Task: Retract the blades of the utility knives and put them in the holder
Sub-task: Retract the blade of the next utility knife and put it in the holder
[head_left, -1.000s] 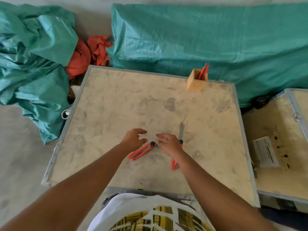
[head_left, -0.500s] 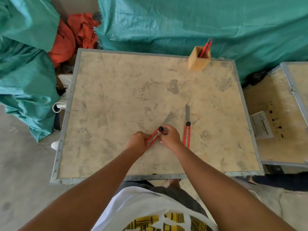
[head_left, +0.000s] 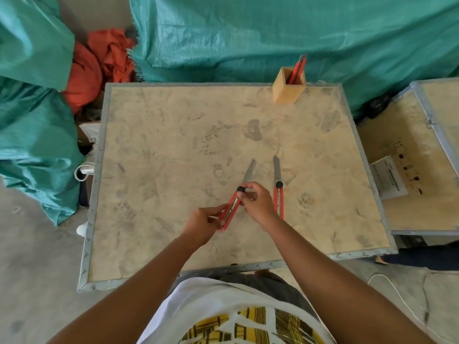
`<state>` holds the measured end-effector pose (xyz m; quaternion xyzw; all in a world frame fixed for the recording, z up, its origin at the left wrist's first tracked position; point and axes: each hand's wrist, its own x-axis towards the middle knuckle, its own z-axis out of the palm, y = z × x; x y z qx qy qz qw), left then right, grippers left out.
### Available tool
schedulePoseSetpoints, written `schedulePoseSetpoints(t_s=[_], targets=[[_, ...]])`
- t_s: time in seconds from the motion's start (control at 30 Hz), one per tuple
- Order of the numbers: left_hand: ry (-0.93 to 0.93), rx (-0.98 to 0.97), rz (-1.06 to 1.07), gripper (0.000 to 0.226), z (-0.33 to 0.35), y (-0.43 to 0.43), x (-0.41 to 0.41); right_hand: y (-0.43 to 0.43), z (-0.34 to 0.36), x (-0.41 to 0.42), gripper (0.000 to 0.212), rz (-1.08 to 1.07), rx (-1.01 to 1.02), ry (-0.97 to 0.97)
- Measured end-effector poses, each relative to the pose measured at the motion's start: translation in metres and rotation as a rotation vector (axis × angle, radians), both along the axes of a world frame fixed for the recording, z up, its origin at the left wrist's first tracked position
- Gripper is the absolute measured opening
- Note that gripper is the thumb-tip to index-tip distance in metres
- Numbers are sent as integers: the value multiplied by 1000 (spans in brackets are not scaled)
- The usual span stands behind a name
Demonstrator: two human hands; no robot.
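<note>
A red utility knife [head_left: 232, 206] with its grey blade extended is held over the wooden board [head_left: 154, 170]. My left hand [head_left: 202, 223] grips its rear end. My right hand [head_left: 255, 202] pinches the black knob at the blade end. A second red utility knife [head_left: 278, 192] lies flat just right of my right hand, blade out and pointing away from me. The wooden holder [head_left: 285, 91] stands at the board's far edge with red knives [head_left: 298, 69] sticking out of it.
Teal tarpaulin [head_left: 273, 33] lies behind and to the left of the board, with orange cloth [head_left: 94, 63] between. A second crate [head_left: 422, 155] with a paper label [head_left: 387, 177] stands to the right. Bare floor lies left of the board.
Both hands have picked up the left knife and turned it so that its blade points away. The head view shifted, so the board looks lower and closer.
</note>
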<state>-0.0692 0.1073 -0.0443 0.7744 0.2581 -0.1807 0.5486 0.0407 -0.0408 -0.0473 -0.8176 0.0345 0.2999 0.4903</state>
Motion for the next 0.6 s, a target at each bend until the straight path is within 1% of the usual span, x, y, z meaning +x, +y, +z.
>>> schedulePoseSetpoints(t_s=[0.2, 0.33, 0.47, 0.6], targets=[[-69, -120, 11, 56, 35, -4, 7, -11, 50, 23, 17, 44, 130, -27], [-104, -135, -74, 61, 64, -18, 15, -30, 74, 41, 23, 90, 181, -92], [-189, -164, 62, 57, 87, -45, 21, -49, 91, 60, 29, 194, 195, -182], [-262, -244, 188, 52, 99, -71, 25, -68, 109, 74, 31, 339, 188, -273]])
